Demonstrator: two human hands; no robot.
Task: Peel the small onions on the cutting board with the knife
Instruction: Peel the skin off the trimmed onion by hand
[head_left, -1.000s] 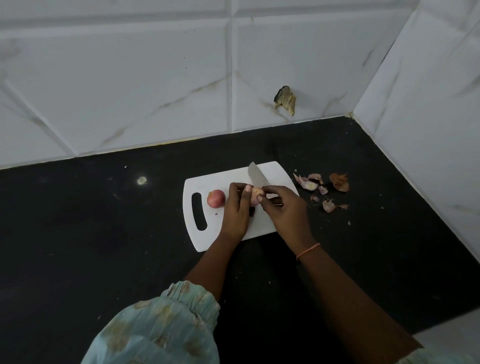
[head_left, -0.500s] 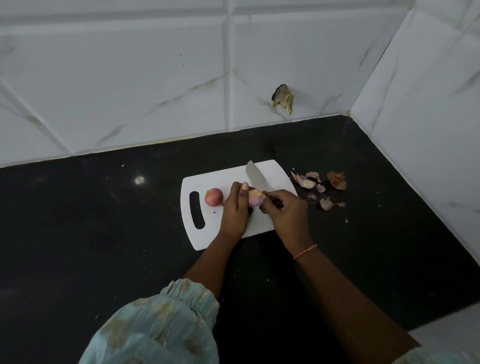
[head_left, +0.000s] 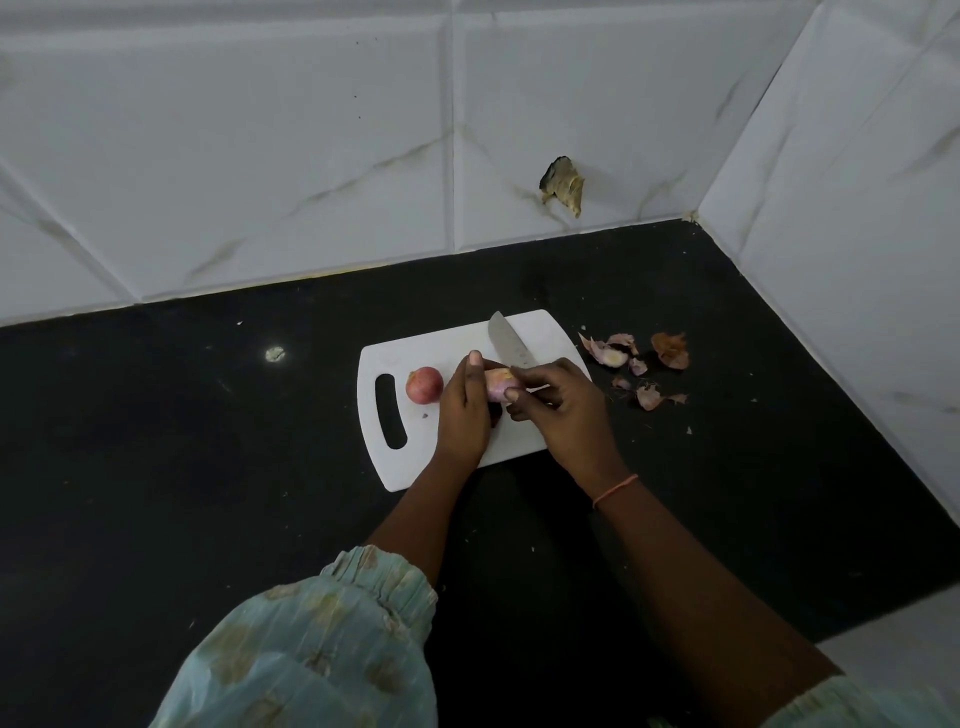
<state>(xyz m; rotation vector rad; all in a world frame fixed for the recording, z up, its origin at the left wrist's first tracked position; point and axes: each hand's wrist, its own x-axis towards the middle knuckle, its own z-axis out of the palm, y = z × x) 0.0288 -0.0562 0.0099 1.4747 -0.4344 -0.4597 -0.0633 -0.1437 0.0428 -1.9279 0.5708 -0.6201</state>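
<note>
Centre frame, on white cutting board (head_left: 524, 441): left hand (head_left: 464, 410) grips small onion (head_left: 500, 385); right hand (head_left: 563, 410) grips knife (head_left: 509, 345), blade against it. Second onion (head_left: 424, 384) lies left; peels (head_left: 636, 366) right on the counter.

Cutting board (head_left: 540, 332): laid on the table (head_left: 208, 467), near the wall corner.
Whole onion (head_left: 424, 384): set on the board, left of both hands.
Held onion (head_left: 500, 384): kept between left hand (head_left: 464, 410) and right hand (head_left: 563, 410), above the board.
Knife (head_left: 508, 343): blade pointed away, behind the held onion.
Peels (head_left: 636, 366): scattered on the table, right of the board.

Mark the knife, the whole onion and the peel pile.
knife (head_left: 506, 340), head view, middle of the blade.
whole onion (head_left: 424, 385), head view, centre of its skin.
peel pile (head_left: 670, 351), head view, brown peel, far right.
</note>
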